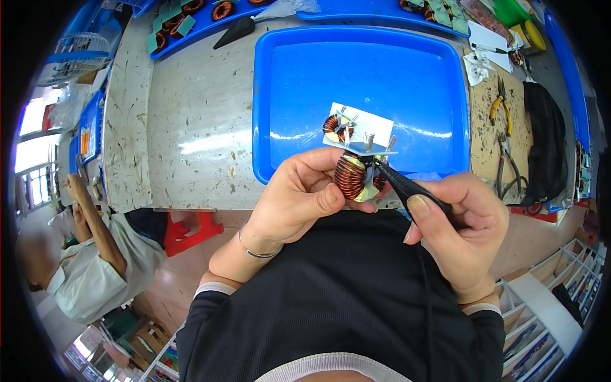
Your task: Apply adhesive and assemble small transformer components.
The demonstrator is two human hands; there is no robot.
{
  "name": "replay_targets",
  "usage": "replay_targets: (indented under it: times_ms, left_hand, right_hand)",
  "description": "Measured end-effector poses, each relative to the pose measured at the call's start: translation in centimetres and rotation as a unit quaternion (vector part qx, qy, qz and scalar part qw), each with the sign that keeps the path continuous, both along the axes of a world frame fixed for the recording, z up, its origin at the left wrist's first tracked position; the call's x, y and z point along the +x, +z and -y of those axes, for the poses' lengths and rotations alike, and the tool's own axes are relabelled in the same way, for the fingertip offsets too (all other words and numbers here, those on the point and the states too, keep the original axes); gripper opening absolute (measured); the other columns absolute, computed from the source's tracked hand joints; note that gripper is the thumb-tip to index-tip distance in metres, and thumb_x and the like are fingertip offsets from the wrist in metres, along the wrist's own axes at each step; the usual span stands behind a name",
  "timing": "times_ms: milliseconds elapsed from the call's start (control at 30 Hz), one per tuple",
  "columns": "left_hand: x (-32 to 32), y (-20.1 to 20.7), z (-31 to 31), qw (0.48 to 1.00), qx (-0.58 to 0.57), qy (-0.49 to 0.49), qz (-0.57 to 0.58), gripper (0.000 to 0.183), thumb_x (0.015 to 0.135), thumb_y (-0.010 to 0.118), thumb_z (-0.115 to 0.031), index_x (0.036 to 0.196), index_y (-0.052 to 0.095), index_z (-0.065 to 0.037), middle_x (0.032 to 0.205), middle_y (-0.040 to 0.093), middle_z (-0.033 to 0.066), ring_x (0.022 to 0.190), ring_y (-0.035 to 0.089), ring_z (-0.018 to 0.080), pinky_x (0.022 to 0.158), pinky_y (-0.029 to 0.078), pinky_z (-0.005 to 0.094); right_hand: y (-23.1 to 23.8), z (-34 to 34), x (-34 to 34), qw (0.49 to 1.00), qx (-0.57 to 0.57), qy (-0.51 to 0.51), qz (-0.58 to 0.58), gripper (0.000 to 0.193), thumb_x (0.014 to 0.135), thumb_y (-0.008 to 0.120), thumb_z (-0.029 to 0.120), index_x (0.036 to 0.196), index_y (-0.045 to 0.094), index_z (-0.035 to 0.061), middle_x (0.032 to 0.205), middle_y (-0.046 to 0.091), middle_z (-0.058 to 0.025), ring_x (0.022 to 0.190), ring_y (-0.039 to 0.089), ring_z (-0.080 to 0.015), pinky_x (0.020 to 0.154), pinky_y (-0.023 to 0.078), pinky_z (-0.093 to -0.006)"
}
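Seen from the head camera, at the centre of things, a seated person's left hand [296, 197] has its fingers closed around a copper-wound ring coil [350, 177], held just above the near edge of the worktop [203, 114]. A thin flat plate [385, 153] caps the coil, with metal leads standing up through it. The right hand [458, 223] pinches a black pointed tool [407, 189], its tip up against the coil, just under the plate; I can't tell what it is touching. My guess is that the coil's wires or seating are being adjusted at the plate, and the next move calls for a still left grip and small, careful turns of the tip. At twelve o'clock from the coil lies a blue tray [264, 114] holding a white card [375, 127] and a second coil [337, 127]. At eleven, another blue tray [223, 11] bears more coils. At two o'clock, yellow-handled pliers [499, 111] rest on a brown board [484, 143]. Out in the room, a co-worker in a pale shirt [108, 267] and a red stool [194, 232] are at eight o'clock, with white shelving [534, 305] at four.
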State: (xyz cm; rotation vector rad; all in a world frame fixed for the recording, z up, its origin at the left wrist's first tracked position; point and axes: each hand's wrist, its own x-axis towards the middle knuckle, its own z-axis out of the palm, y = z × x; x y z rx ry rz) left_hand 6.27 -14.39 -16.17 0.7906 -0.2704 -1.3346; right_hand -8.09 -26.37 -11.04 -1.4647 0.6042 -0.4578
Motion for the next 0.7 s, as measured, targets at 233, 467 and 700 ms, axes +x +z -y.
replay_targets:
  times_ms: [233, 467, 700]
  left_hand:
    - [-0.03, 0.06, -0.11, 1.0, 0.007, 0.005, 0.007, 0.069, 0.063, 0.072, -0.033, 0.113, 0.044, 0.005, 0.117, 0.047, 0.0216, 0.086, 0.059, 0.0262, 0.076, 0.05, 0.039]
    - [-0.16, -0.18, -0.15, 0.999, 0.011, 0.01, 0.036, 0.068, 0.065, 0.07, -0.035, 0.113, 0.044, 0.005, 0.114, 0.05, 0.02, 0.089, 0.059, 0.0261, 0.076, 0.05, 0.0394]
    - [-0.04, -0.47, -0.29, 0.996, 0.027, 0.013, 0.079, 0.068, 0.064, 0.069, -0.038, 0.111, 0.045, 0.006, 0.105, 0.055, 0.0168, 0.092, 0.058, 0.0265, 0.075, 0.05, 0.0385]
  right_hand:
    - [-0.1, 0.02, -0.06, 0.999, -0.034, 0.006, -0.003, 0.011, 0.075, 0.06, -0.003, 0.086, 0.058, -0.0058, 0.071, 0.06, -0.0076, 0.054, 0.058, -0.0075, 0.041, 0.041, -0.0142]
    - [0.15, -0.25, 0.11, 0.999, -0.032, 0.005, 0.012, 0.01, 0.075, 0.06, -0.003, 0.085, 0.058, -0.006, 0.071, 0.06, -0.0076, 0.055, 0.058, -0.0074, 0.041, 0.04, -0.0141]
    - [0.03, -0.15, 0.16, 0.999, -0.028, -0.018, 0.004, 0.01, 0.075, 0.06, -0.004, 0.084, 0.058, -0.0066, 0.07, 0.06, -0.0079, 0.054, 0.057, -0.0075, 0.042, 0.041, -0.0146]
